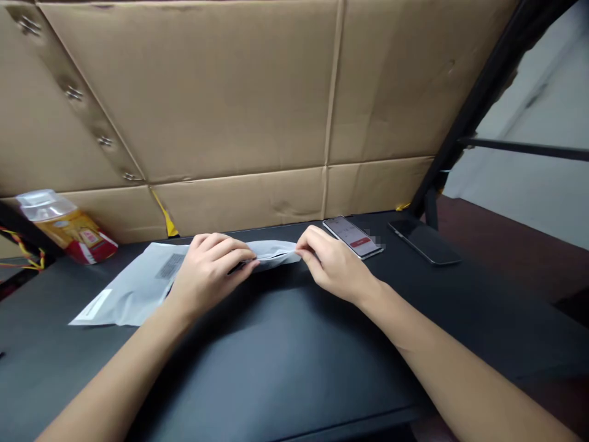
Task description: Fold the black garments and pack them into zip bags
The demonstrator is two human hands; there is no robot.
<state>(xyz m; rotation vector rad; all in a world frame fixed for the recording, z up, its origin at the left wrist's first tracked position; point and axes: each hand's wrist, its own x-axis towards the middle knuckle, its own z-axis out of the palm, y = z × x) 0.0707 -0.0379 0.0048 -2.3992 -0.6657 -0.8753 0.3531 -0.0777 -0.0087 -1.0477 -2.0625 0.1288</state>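
A whitish translucent plastic bag (133,285) lies on the dark table, with a small block of dark print and a white strip at its left end. Its right end is lifted and pinched between both hands. My left hand (214,264) closes its thumb and fingers on the bag's edge near the middle. At the right corner, my right hand (329,261) pinches the same edge between thumb and forefinger. A narrow dark gap shows along the edge between the hands. Whatever may lie inside the bag is hidden.
Behind the black table (294,374) stands a cardboard wall (230,92). A clear-lidded jar with a yellow and red label (76,230) is at the back left. Right of my hand lie a phone with a lit screen (352,236) and a dark phone (423,241).
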